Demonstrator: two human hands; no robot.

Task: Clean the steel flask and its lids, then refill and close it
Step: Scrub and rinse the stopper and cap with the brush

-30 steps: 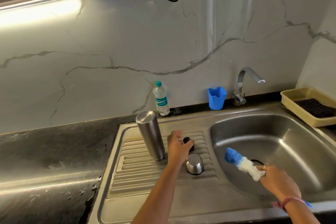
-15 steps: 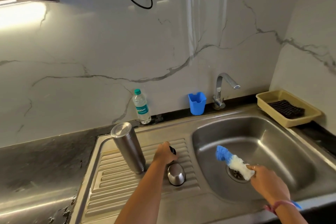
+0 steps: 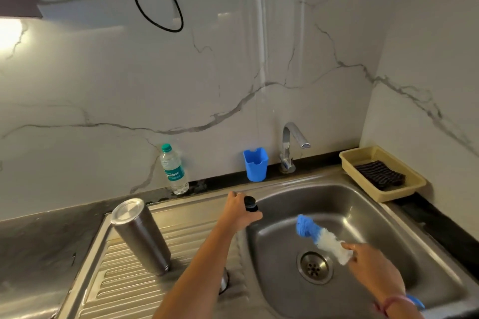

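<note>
The steel flask [image 3: 141,235] stands upside down on the ribbed drainboard [image 3: 121,274] at the left. My left hand [image 3: 239,211] grips the small black inner lid [image 3: 250,204] at the sink basin's left rim. The steel outer lid [image 3: 224,283] sits on the drainboard, mostly hidden behind my left forearm. My right hand [image 3: 373,267] holds a bottle brush [image 3: 321,237] with a blue and white head, which points up and left over the basin [image 3: 363,215] near the drain [image 3: 314,267].
A tap [image 3: 291,146] and a blue plastic holder [image 3: 255,164] stand behind the basin. A plastic water bottle [image 3: 174,169] is against the marble wall at the left. A beige tray [image 3: 412,176] with a dark cloth [image 3: 379,175] sits at the right. Dark counter lies to the left.
My left hand picked the black inner lid off the drainboard and carried it right to the basin's edge. The brush in my right hand stayed over the basin. The view shifted right.
</note>
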